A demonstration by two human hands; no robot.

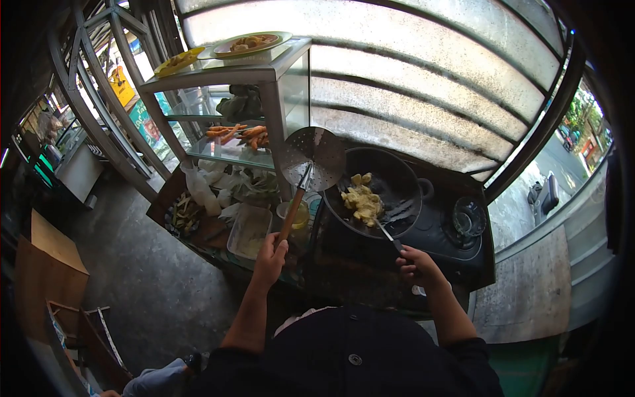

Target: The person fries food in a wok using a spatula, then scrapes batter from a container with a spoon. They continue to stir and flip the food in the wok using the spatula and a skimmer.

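Observation:
My left hand (pixel 270 262) is closed round the wooden handle of a wide perforated skimmer (pixel 324 151), its round metal head raised at the wok's left rim. In my right hand (pixel 421 266) is the black handle of a metal spatula (pixel 387 233), whose end meets the yellow food (pixel 362 202) in the wok. That food lies in a soft, lumpy heap left of the middle of the dark wok (pixel 413 218). Pale smears mark the pan's surface to the right of the heap.
A second burner (pixel 468 218) is on the black stove at right. The glass cabinet (pixel 284 66) holds carrots (pixel 254 135) and has plates on top. Below it are plastic bags (pixel 202 185), a clear tub (pixel 249 228) and a jar (pixel 299 215). A person's leg (pixel 155 378) shows lower left.

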